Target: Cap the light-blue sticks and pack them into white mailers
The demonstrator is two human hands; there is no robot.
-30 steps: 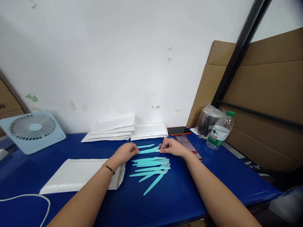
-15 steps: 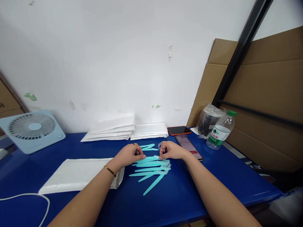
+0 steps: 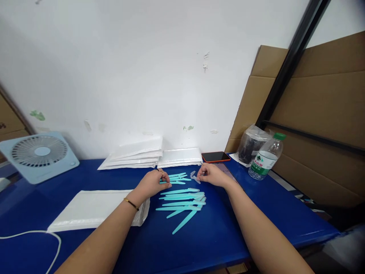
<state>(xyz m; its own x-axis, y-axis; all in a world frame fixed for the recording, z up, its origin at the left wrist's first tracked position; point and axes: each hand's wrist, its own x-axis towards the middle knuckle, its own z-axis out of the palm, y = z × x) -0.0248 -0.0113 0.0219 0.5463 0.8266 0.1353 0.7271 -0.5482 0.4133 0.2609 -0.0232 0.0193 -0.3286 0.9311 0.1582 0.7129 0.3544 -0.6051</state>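
Several slim turquoise eyebrow razors (image 3: 181, 208) with clear blade covers lie fanned out on the blue table, below my hands. A smaller group of turquoise razors (image 3: 180, 176) lies behind them. My left hand (image 3: 155, 182) is closed at the left end of this back group, its thumb and finger pinched on the handle of one razor (image 3: 178, 183). To the right, a few small clear blade covers (image 3: 193, 175) lie on the table. My right hand (image 3: 210, 176) is closed beside them, its fingertips pinched on a clear cover (image 3: 197, 179).
A white padded mailer (image 3: 91, 209) lies left of the razors. Stacked mailers (image 3: 134, 156) stand by the wall, with two phones (image 3: 216, 156), (image 3: 228, 171) to their right. A water bottle (image 3: 265, 158) is at the right, a blue fan (image 3: 41, 154) at the left.
My hands, close together over the front razors before, have moved apart and backward. My left hand has brought a razor to the back group; my right hand has gone to the clear covers.
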